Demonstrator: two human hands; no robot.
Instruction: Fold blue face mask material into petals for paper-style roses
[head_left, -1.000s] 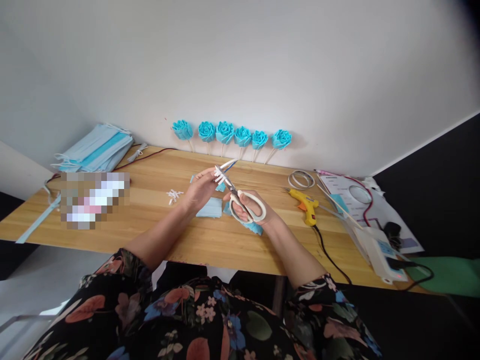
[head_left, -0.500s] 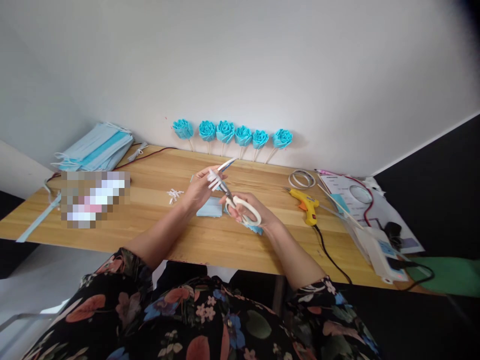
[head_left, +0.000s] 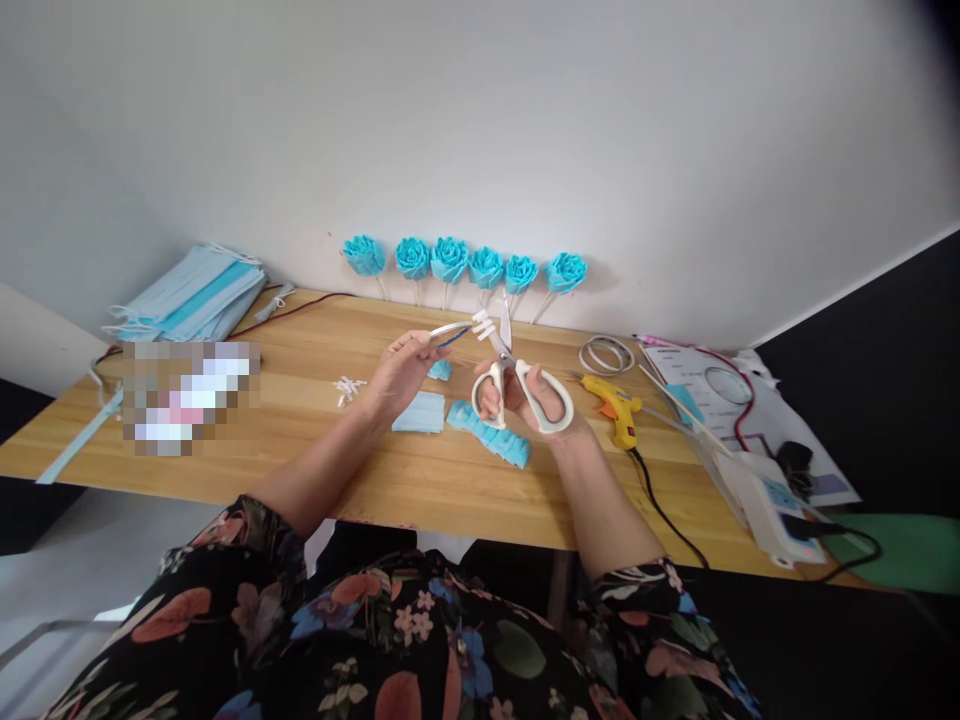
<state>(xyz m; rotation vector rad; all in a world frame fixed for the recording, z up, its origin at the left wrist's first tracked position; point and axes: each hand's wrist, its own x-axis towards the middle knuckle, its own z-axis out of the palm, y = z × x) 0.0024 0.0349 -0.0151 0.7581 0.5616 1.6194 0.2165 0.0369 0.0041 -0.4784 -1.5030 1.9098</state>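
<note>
1. Head view, left hand (head_left: pixel 401 372): raised above the worktop (head_left: pixel 300 420), its fingers (head_left: pixel 417 343) pinched shut on one end of a thin white strip (head_left: pixel 457 328) that runs rightward toward the scissors (head_left: pixel 517 385).
2. Head view, right hand (head_left: pixel 536 395): fingers threaded through the white scissor handles, which are spread, so the blades stand open with short white snippets (head_left: pixel 484 322) clinging near the tip.
3. Risk: the strip looks slack and narrow; closing the blades while it sags could give a crooked or missed cut.
4. Risk: the blade tips sit near the left fingertips, so a hasty snip could nick them.
5. Risk: loose cut bits (head_left: pixel 349 388) already lie on the worktop; more could scatter among the folded blue fabric pieces (head_left: pixel 491 440).
6. Risk: the yellow glue gun (head_left: pixel 616 410) lies just beside the right wrist; an elbow swing might knock it or snag its cord.
</note>
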